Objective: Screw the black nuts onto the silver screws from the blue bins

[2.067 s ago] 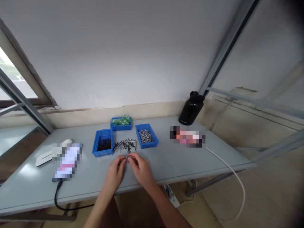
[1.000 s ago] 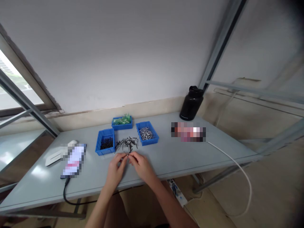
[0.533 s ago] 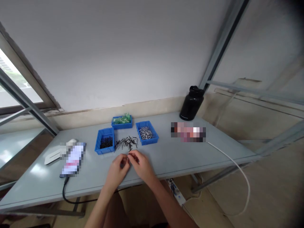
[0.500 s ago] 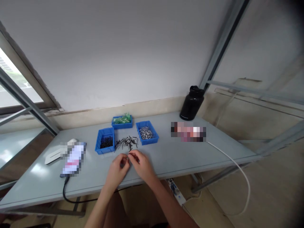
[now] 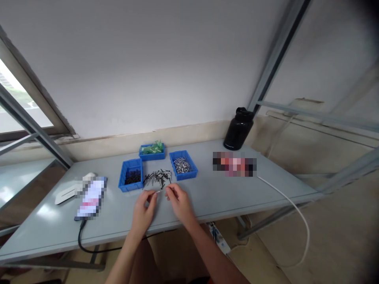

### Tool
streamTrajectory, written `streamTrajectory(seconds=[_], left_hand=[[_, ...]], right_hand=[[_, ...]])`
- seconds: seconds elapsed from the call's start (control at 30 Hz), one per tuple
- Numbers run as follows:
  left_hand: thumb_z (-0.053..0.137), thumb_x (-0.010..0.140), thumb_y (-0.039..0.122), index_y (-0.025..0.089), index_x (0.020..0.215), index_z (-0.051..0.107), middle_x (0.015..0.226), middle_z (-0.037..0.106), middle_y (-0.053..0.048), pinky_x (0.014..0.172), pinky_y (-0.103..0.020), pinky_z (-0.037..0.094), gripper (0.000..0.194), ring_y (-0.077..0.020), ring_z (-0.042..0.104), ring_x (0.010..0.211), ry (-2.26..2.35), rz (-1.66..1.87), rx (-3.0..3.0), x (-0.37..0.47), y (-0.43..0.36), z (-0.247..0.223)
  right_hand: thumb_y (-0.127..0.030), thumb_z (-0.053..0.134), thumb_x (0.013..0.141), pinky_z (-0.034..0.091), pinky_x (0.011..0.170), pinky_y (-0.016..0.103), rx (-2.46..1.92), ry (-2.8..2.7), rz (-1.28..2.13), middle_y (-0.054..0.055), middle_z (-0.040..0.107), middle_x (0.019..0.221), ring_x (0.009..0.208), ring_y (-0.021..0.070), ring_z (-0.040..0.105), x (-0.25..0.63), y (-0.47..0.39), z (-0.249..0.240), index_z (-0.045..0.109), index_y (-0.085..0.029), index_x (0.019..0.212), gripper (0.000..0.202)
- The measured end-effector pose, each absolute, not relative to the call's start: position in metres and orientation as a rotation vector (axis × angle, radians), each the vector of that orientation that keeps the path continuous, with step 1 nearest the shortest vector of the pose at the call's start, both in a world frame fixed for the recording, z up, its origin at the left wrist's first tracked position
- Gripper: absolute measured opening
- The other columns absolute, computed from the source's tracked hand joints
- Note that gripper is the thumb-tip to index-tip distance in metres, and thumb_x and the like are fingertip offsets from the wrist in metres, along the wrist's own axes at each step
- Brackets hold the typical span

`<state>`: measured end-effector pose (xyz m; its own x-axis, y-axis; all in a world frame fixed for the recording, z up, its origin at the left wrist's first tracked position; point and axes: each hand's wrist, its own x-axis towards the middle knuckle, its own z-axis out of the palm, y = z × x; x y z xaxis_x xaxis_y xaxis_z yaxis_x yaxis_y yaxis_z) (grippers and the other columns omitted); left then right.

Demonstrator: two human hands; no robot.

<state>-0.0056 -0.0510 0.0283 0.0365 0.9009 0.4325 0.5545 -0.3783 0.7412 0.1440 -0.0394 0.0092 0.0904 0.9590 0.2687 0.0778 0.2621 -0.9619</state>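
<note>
My left hand (image 5: 143,210) pinches a small, thin, silvery pin-like piece (image 5: 159,191) between thumb and forefinger; its exact kind is too small to tell. Just right of it, my right hand (image 5: 180,201) has its thumb and fingertips pressed together, and what they hold, if anything, is hidden. Beyond both hands lies a loose pile of small black and silver screw-like pieces (image 5: 156,176). Left of the pile stands a blue bin (image 5: 122,182) of black pieces, and on its right a blue bin (image 5: 189,175) of silver ones.
A third blue bin (image 5: 152,157) with green plastic stands behind. A black bottle (image 5: 238,130) is at the back right, near a blurred-out object (image 5: 235,165) and a white cable (image 5: 291,201). A blurred lit screen (image 5: 91,197) and a white object (image 5: 65,195) lie left.
My hands have moved apart from where they met: the left a little left, the right a little right. The silvery piece now shows at my left fingertips.
</note>
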Motion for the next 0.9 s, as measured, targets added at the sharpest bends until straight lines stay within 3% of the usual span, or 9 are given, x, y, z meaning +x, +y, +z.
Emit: streamTrajectory(seconds=[0.2, 0.4, 0.9], left_hand=[[0.047, 0.092, 0.039, 0.018, 0.086, 0.066, 0.080, 0.066, -0.004, 0.073, -0.028, 0.048, 0.029, -0.0169, 0.060, 0.074, 1.451, 1.280, 1.955, -0.005, -0.052, 0.030], [0.045, 0.093, 0.041, 0.018, 0.088, 0.064, 0.076, 0.065, -0.003, 0.072, -0.029, 0.048, 0.030, -0.0176, 0.059, 0.071, 1.506, 1.271, 1.896, -0.005, -0.052, 0.030], [0.042, 0.093, 0.042, 0.018, 0.089, 0.064, 0.078, 0.067, -0.005, 0.071, -0.031, 0.050, 0.033, -0.0185, 0.061, 0.073, 1.508, 1.217, 1.911, -0.004, -0.051, 0.032]], right_hand=[[-0.046, 0.051, 0.088, 0.049, 0.061, 0.025, -1.109, -1.270, 0.928, 0.002, 0.066, 0.068, 0.062, 0.0149, 0.062, 0.144, -0.038, 0.008, 0.060, -0.020, 0.084, 0.027], [-0.043, 0.051, 0.089, 0.050, 0.064, 0.026, -1.090, -1.262, 0.903, 0.005, 0.069, 0.084, 0.068, 0.0148, 0.064, 0.143, -0.039, 0.007, 0.059, -0.021, 0.095, 0.025], [-0.038, 0.049, 0.090, 0.046, 0.066, 0.024, -1.006, -1.441, 0.931, 0.002, 0.067, 0.079, 0.073, 0.0141, 0.060, 0.147, -0.047, 0.020, 0.060, -0.020, 0.083, 0.022]])
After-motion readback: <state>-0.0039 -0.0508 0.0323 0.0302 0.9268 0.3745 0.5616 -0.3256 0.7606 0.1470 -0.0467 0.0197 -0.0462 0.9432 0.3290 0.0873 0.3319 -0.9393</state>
